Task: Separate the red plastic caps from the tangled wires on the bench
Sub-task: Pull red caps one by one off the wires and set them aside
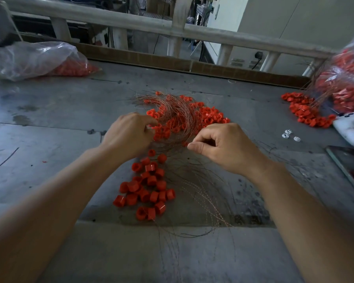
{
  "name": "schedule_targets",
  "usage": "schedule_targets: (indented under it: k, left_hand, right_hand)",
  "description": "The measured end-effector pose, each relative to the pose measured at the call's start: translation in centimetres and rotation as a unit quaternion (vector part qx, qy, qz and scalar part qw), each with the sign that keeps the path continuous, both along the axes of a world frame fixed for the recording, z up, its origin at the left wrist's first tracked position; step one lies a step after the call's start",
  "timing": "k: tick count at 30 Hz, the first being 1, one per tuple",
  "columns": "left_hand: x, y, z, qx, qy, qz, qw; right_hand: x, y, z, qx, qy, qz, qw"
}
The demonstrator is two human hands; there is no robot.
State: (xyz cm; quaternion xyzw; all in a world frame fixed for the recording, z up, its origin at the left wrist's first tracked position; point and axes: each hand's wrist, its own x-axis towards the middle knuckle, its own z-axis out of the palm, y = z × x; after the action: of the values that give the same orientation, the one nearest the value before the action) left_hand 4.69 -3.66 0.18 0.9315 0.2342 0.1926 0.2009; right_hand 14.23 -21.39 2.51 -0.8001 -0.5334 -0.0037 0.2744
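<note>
The tangle (pixel 176 117) sits mid-bench, just past my hands: a springy nest of thin copper wires with red caps (pixel 211 116) caught all through it. Nearer me lies a loose pile of freed caps (pixel 149 188), and beside it a fan of bare wire strands (pixel 198 195) trailing toward the bench edge.

I judge the caps light, hard and a bit slick, easy to roll away, so each wants a pinch across its sides. The wire looks fine and whippy. It will kink or snag on its neighbours if pulled hard, so I would take one strand close to its cap and draw it along its own length.

My left hand (pixel 129 135) has its fingers curled into the left edge of the tangle, holding it down. My right hand (pixel 223 148) is nearly closed, thumb pressed to forefinger at the near rim of the tangle. I take that as a pinch on a strand, though the strand is too thin to make out.

Further out on the grey bench (pixel 49 123) are a clear bag of caps (pixel 35 60) at far left, a second, fuller bag (pixel 345 84) at right spilling wired caps (pixel 302 111), and a white phone (pixel 349 130).
</note>
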Motion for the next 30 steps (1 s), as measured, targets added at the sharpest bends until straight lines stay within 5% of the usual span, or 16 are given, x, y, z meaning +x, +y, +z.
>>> schedule_targets:
  k: [11, 20, 30]
  left_hand:
    - [0.0, 0.3, -0.8, 0.017, -0.023, 0.005, 1.0]
    - [-2.4, 0.4, 0.6, -0.117, -0.122, 0.026, 0.985]
    - [-3.3, -2.3, 1.1, -0.181, -0.136, -0.085, 0.97]
  right_hand:
    - [0.3, 0.0, 0.0, -0.014, -0.01, -0.035, 0.999]
    - [3.0, -0.5, -0.5, 0.007, -0.02, -0.213, 0.977]
    - [2.8, 1.4, -2.7, 0.005, 0.001, -0.118, 0.993]
